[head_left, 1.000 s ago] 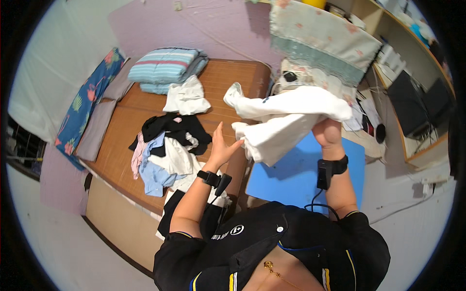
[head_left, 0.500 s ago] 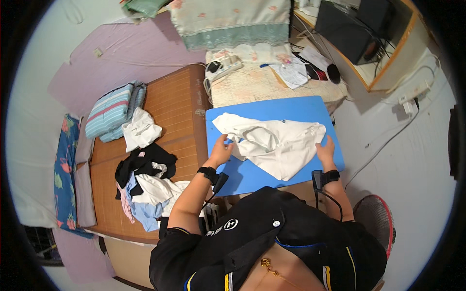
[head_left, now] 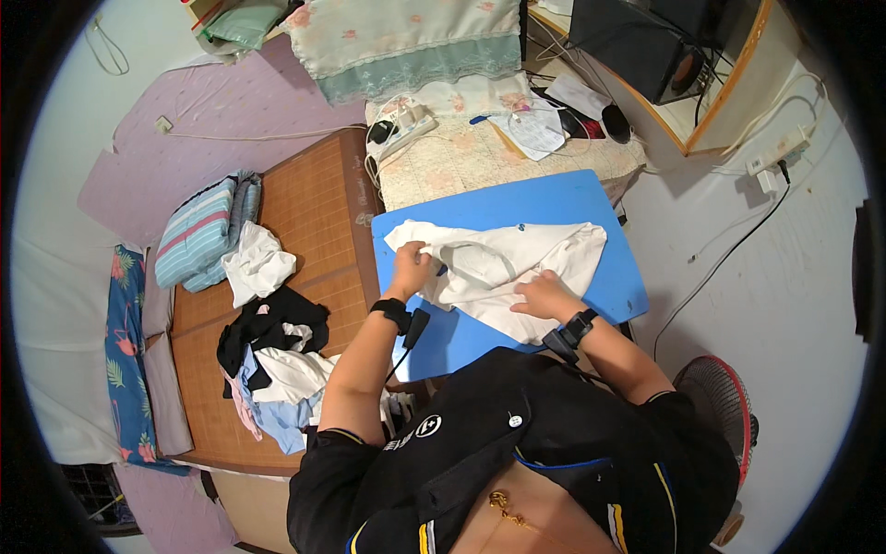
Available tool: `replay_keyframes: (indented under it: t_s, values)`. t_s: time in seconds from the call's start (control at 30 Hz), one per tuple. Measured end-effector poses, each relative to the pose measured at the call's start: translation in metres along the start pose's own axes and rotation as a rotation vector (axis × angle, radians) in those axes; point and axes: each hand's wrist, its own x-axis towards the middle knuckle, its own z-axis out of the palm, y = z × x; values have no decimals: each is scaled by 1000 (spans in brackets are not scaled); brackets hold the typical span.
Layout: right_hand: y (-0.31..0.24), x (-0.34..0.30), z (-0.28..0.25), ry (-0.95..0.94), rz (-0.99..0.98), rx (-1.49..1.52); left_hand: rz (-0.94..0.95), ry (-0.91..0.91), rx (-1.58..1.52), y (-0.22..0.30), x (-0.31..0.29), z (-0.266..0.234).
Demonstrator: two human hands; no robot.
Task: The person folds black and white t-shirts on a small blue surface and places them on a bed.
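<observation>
A white shirt (head_left: 554,249), apparently short-sleeved with a small dark mark near its far edge, lies spread and wrinkled on a blue tabletop (head_left: 443,346). On its left part, beside the folds around an opening, rests my left hand (head_left: 412,268), fingers bent and thumb apart. My right hand (head_left: 548,295) reaches across the shirt's right half, its fingers apart and touching the cloth. Neither hand visibly has fabric gripped in it. Black straps with small devices circle both wrists.
Left of the table, a brown mat bed (head_left: 314,203) holds a clothes pile (head_left: 286,360), a white garment (head_left: 260,263) and a striped folded quilt (head_left: 198,226). Beyond stand a cloth-covered surface with a power strip (head_left: 406,134) and papers (head_left: 531,134). A fan (head_left: 724,397) sits right.
My right hand has moved left from the shirt's right edge onto its middle. My left hand has shifted slightly onto the cloth. The whole view has shifted a little.
</observation>
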Motion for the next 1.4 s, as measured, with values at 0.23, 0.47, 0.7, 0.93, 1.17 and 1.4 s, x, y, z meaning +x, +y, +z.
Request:
replay_keyframes:
  t_s: [0.23,0.47,0.7,0.93,1.17,1.4]
  values:
    - [44,-20,1,-80,429,54,-234,48,-567,40,1,-30]
    - [0,9,10,407,178,186,-219,50,-544,75,1,-48]
    - [-55,45,-10,383,474,393,-168,23,-618,126,-10,-71]
    - [20,67,5,618,434,648,-62,139,-506,130,-21,-97]
    - [55,57,-26,630,458,945,1,259,-489,134,-22,-123]
    - [45,22,-110,945,241,1051,117,262,-74,149,-22,-167]
